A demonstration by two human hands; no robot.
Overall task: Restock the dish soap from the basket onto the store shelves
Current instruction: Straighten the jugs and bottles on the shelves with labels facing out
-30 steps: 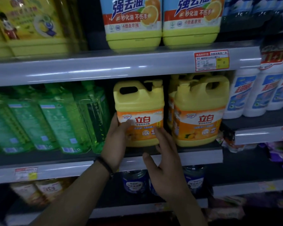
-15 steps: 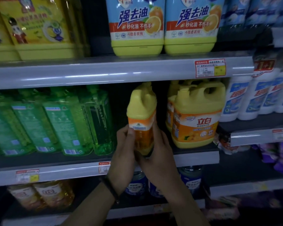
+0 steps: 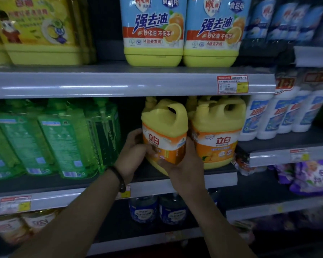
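- The left hand (image 3: 136, 151) and right hand (image 3: 183, 164) are both clamped on one yellow dish soap jug (image 3: 164, 131). The left hand grips its left side and the right hand cups its lower right corner.
- The jug is on the middle shelf (image 3: 224, 177), at the near edge. It sits just left of a matching jug (image 3: 216, 135) and right of the green bottles (image 3: 63, 138).
- A second ago the jug's label faced squarely out. Half a second ago it had been turned edge-on. Now it has swung further round, so the handle points near and right and the label wraps toward the left.
- It leans a little and does not look settled flat on its base.
- The hands have stayed on the jug through the whole turn, low on its body.
- I judge this to be facing and squaring work, not a fresh placement: the jug has already reached the shelf.
- To match its neighbour, it probably still needs the label brought round to the front and a push back beside it.
- The basket is out of view, so I cannot tell how much stock remains.
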